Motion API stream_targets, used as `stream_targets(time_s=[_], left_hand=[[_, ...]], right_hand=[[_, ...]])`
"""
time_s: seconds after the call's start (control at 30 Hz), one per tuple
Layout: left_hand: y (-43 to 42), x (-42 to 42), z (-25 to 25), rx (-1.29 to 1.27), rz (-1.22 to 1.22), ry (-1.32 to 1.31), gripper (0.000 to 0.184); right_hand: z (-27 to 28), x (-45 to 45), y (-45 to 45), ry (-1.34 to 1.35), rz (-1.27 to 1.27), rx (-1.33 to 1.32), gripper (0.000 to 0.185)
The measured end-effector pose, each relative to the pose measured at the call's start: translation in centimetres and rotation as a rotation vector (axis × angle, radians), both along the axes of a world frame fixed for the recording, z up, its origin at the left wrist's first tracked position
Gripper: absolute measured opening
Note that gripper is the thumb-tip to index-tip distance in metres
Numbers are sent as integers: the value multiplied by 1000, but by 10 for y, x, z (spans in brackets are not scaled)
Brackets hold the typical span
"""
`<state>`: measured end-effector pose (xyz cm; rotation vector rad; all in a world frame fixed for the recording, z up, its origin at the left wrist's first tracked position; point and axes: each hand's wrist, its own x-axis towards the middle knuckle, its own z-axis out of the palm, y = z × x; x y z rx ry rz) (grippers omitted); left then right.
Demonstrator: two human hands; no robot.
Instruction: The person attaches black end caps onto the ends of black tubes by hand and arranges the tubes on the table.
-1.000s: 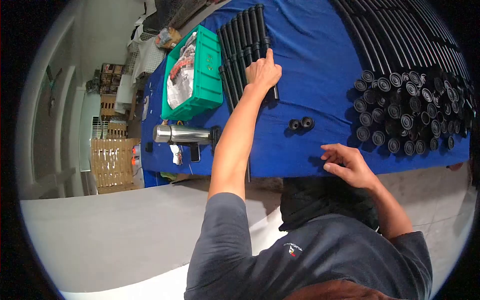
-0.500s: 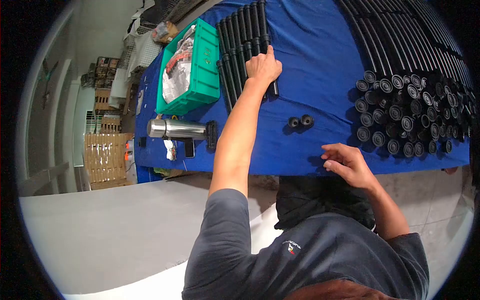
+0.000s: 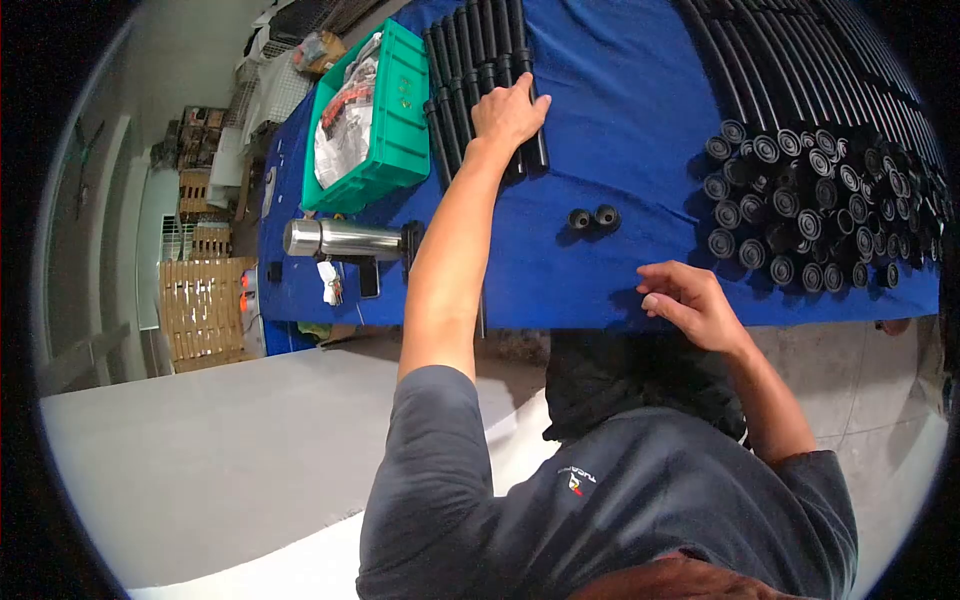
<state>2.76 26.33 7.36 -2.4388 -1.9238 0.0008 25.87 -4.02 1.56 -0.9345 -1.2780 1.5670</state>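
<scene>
My left hand (image 3: pixel 508 117) lies over a row of black tubes (image 3: pixel 490 50) with collars, at the top centre of the blue cloth. Its index finger reaches along the rightmost tube and the thumb stands apart; it grips nothing. Near the front edge of the table hovers my right hand (image 3: pixel 692 305), its fingers loosely curled, with a gap between thumb and index finger and nothing visible in it. Between the hands, two small black round caps (image 3: pixel 594 217) sit side by side on the cloth.
Left of the tubes stands a green crate (image 3: pixel 398 110) holding crumpled paper. A steel flask (image 3: pixel 350 239) lies below it, near a phone (image 3: pixel 370 279). At right are a pile of black ringed end pieces (image 3: pixel 785 203) and long black tubes (image 3: pixel 790 60). Blue cloth (image 3: pixel 620 110) covers the table.
The whole view has shifted slightly, so the table appears a little higher and further left. My left hand still rests on the tubes, its thumb now more spread. My right hand keeps its pose.
</scene>
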Motion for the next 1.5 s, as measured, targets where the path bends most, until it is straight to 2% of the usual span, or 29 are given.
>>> stream_targets(time_s=[0.07,0.13,0.2,0.33,0.37,0.47,0.6,0.77,0.87,0.97,1.1,1.2,1.37,1.5], left_hand=[[-12,-6,8,47,16,-56,61],[-24,-26,11,247,-53,-186,50],[-39,-57,22,284,-97,-289,39],[-111,-107,59,354,81,-490,21],[-127,-124,58,364,143,-430,20],[-186,-148,42,327,263,-494,18],[-247,-143,-1,222,267,-364,19],[-274,-118,-28,286,213,-145,31],[-270,-114,-25,289,223,-282,32],[-256,-110,-13,52,402,-308,38],[-241,-106,-13,-49,478,-159,50],[-236,-95,-10,-70,410,-109,46],[-238,-94,-31,-10,324,-187,42],[-244,-95,-28,99,271,-267,36]], right_hand=[[1,3,-2,0,-9,-10,35],[-2,1,-2,28,-10,-34,35],[-2,1,-2,-4,-1,-26,33],[-4,1,0,-4,-5,-21,32],[-2,2,1,-8,-1,-24,32],[-1,2,-1,10,0,-55,32],[-6,0,-3,27,-6,-60,32],[-3,2,-3,51,-13,-74,31],[-3,1,-4,29,-8,-64,31],[-2,0,-4,29,-15,-80,31],[1,1,-5,50,-22,-101,32],[-2,2,-5,81,-8,-103,34],[-2,3,-5,40,5,-82,34],[-6,3,-3,21,-3,-37,35]])
